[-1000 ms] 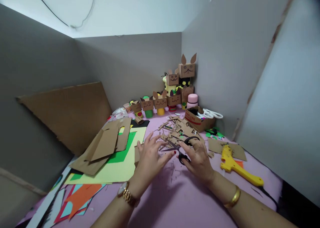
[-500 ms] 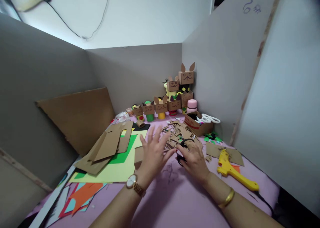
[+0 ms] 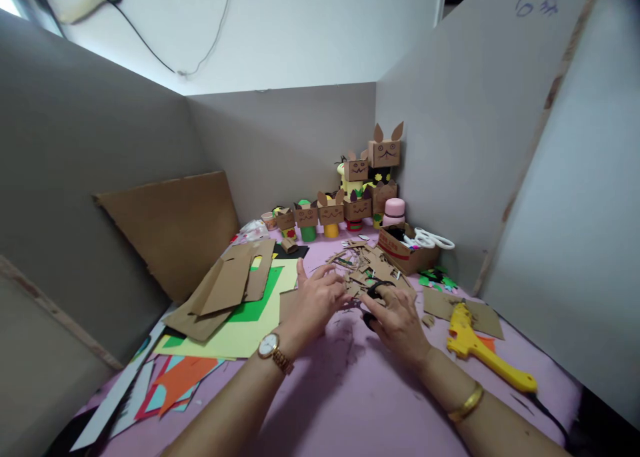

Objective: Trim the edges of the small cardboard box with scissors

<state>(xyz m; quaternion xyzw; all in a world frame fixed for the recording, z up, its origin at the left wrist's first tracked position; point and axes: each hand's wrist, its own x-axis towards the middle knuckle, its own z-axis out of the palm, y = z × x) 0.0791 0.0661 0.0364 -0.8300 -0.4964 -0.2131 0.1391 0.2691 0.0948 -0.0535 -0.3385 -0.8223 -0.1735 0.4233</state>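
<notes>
One pair of black-handled scissors, gripped in the right hand, at the near edge of the cardboard scraps. One left hand, fingers curled beside the blades; whether gripping, cannot tell.

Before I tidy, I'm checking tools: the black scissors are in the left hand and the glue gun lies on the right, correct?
Not the left hand: the head view shows the black scissors in the right hand. The glue gun lies on the right.
</notes>
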